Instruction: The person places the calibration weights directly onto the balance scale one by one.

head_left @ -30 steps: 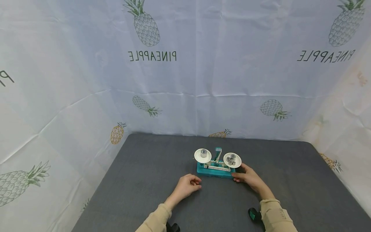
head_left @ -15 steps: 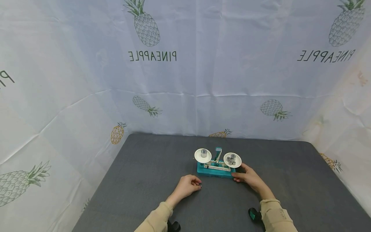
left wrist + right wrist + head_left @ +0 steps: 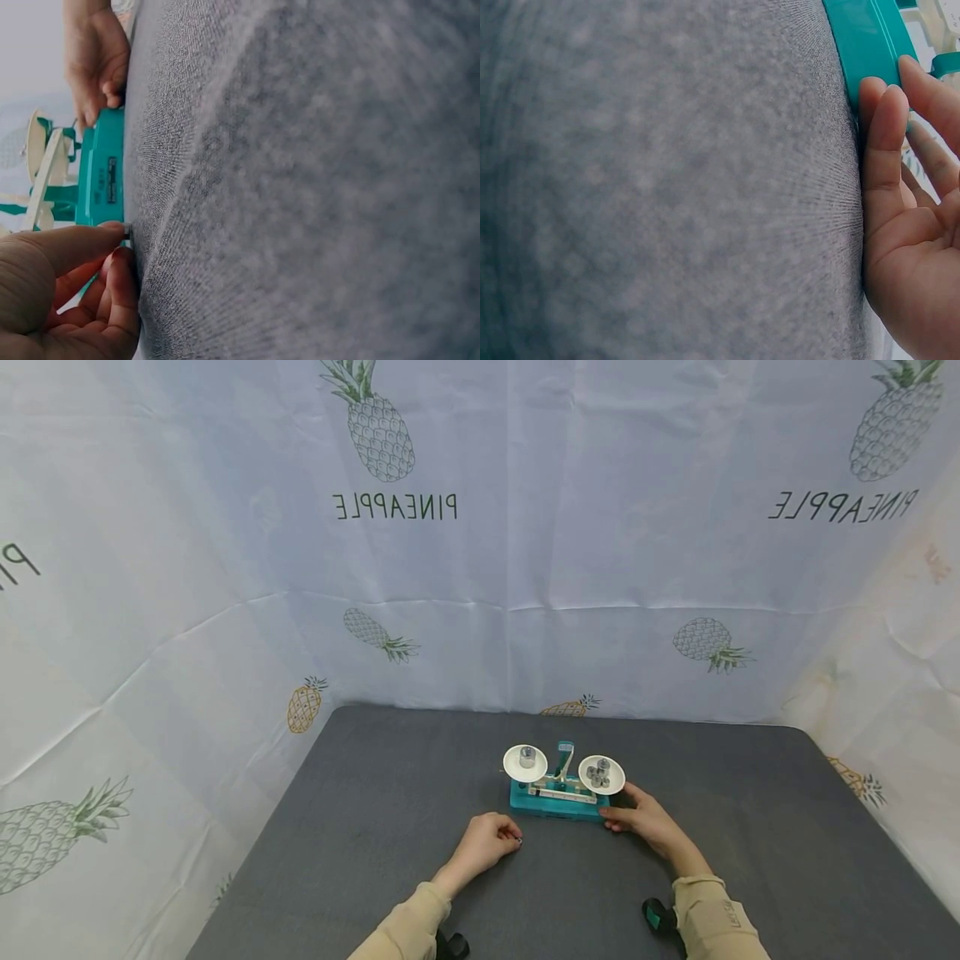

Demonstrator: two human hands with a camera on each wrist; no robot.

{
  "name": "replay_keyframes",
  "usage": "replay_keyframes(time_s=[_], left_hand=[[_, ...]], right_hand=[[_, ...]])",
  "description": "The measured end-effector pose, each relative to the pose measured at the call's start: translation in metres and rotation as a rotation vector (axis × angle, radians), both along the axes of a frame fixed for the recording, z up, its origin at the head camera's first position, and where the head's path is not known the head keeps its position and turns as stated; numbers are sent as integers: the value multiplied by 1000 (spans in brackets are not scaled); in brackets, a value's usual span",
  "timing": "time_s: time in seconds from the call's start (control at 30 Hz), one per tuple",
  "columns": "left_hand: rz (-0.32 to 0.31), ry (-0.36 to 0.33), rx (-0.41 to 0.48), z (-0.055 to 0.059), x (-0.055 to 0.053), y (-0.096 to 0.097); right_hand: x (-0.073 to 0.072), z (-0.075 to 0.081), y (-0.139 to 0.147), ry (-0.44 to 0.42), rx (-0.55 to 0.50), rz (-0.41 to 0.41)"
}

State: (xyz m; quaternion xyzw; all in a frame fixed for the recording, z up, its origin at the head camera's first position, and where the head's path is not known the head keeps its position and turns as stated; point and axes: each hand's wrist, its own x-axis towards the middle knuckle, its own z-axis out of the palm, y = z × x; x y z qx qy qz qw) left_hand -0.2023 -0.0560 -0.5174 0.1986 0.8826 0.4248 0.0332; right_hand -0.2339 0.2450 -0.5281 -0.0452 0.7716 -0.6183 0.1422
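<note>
A teal balance scale (image 3: 557,808) with two white pans stands on the grey table. The left pan (image 3: 512,770) carries one larger metal weight (image 3: 527,757), and several smaller weights (image 3: 598,772) are grouped in the right pan (image 3: 617,783). In front of the scale's left end, my left hand (image 3: 483,842) pinches a tiny metal piece (image 3: 127,232) between thumb and finger, low over the tabletop; its exact kind is too small to tell. My right hand (image 3: 651,822) grips the right end of the base, thumb and fingers on the teal body (image 3: 866,41) in the right wrist view.
The dark grey tabletop (image 3: 390,777) extends around the scale. White cloth (image 3: 600,552) printed with pineapples hangs behind and along both sides. Near the right sleeve (image 3: 712,914) shows a black and green device (image 3: 658,916).
The tiny metal piece now shows at my left fingertips, where it was not visible a second ago. My left hand has shifted very slightly; the right hand and scale stay put.
</note>
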Motion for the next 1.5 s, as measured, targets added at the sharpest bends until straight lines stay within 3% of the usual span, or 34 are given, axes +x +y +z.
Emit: replay_keyframes(time_s=[0.13, 0.33, 0.6, 1.0, 1.3, 1.5], left_hand=[[5, 3, -12, 1, 2, 0], [28, 30, 13, 10, 4, 0], [54, 75, 33, 36, 2, -3], [171, 218, 106, 69, -13, -6], [182, 250, 125, 74, -32, -1], [189, 254, 115, 73, -39, 8]], right_hand=[[0, 2, -2, -56, 26, -36], [0, 2, -2, -53, 27, -34], [2, 6, -3, -44, 32, -26], [2, 5, -4, -52, 31, -46], [0, 2, -3, -48, 35, -49], [-2, -2, -2, -58, 37, -69]])
